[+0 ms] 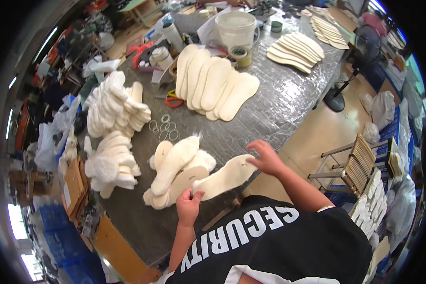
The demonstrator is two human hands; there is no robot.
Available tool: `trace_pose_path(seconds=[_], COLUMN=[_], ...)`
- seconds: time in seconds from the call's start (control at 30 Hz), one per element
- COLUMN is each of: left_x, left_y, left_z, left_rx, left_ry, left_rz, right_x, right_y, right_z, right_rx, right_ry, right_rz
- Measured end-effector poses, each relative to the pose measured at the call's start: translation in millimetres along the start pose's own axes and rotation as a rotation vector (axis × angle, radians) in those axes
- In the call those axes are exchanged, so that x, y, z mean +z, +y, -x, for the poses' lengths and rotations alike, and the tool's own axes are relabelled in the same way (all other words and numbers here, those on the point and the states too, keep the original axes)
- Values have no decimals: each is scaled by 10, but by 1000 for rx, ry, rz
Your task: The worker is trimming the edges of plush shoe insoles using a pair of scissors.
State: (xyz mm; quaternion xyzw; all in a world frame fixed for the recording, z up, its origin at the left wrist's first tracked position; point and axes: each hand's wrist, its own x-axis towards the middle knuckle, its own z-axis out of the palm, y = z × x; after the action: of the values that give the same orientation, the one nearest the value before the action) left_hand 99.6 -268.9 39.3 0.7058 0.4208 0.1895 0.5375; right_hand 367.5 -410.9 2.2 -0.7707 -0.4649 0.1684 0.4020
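Note:
A cream insole (225,177) lies slanted across the front of the table, with a small mark near its right end. My left hand (188,208) pinches its left end between thumb and fingers. At the opposite end my right hand (268,160) has its fingers apart, the thumb at the insole's edge. Just beyond my left hand is a loose pile of fluffy white insoles (177,154), some turned to show a flat beige side. Part of the pile is covered by the insole I hold.
Stacks of fleecy insoles (111,161) stand to the left. Rubber bands (165,127) and red-handled scissors (174,100) lie near the fanned flat insoles (217,87). Farther back are a white bucket (235,31), tape rolls (241,56) and another insole stack (296,51). A stool (357,165) stands right.

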Motion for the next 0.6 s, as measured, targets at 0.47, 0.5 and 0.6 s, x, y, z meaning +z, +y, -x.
trace_pose_path(seconds=[0.47,0.5,0.6], left_x=[295,315,328], left_y=[421,340,165], left_z=[-1942,-2222,-2943], left_rx=[129,66,23], left_ry=[-196,-117,-30], left_rz=[-17,12,-81], right_x=[-675,-738,-945], right_y=[-189,-109,199], right_z=[-88,-168,-409], right_rx=[274,302,431], right_ry=[48,86,164], right_rz=[-769,-794,-993])
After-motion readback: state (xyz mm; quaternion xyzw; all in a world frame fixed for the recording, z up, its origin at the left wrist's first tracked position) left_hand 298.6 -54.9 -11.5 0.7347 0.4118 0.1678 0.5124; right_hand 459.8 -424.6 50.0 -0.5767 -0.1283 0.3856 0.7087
